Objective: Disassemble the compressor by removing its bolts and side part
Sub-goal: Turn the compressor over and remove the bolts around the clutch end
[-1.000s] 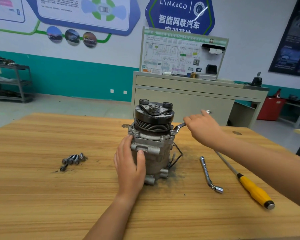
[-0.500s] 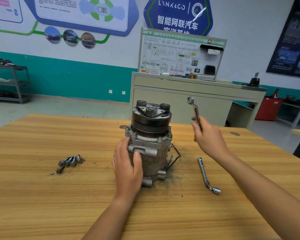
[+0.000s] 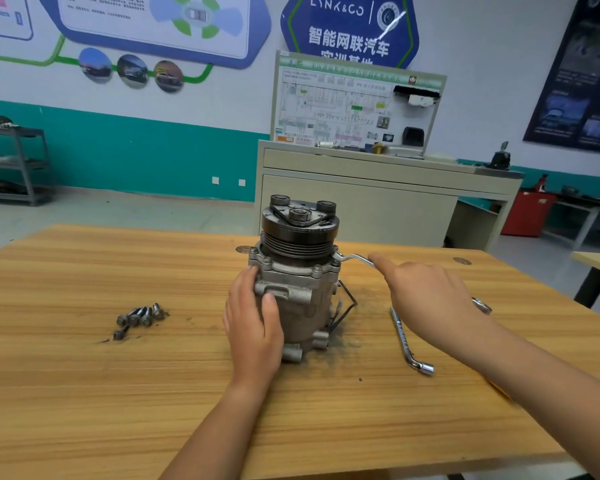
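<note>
The grey compressor [image 3: 302,296] stands upright mid-table, its black pulley on top. My left hand [image 3: 253,323] grips its body from the near left side, thumb across the front. My right hand [image 3: 426,299] holds a ring wrench [image 3: 355,258] whose far end sits on a bolt at the compressor's right flange; the index finger lies along the handle and the other end sticks out past my wrist. Several removed bolts [image 3: 137,318] lie in a heap to the left.
An L-shaped socket wrench [image 3: 407,342] lies on the wooden table [image 3: 118,393] to the right of the compressor, near my right forearm. A yellow screwdriver handle [image 3: 499,389] peeks out under that forearm. A cabinet [image 3: 361,202] with a display board stands behind the table.
My right hand had lifted the wrench off the compressor and held it upright; now it has come down and the wrench end sits on the right flange bolt again. The left hand stayed put.
</note>
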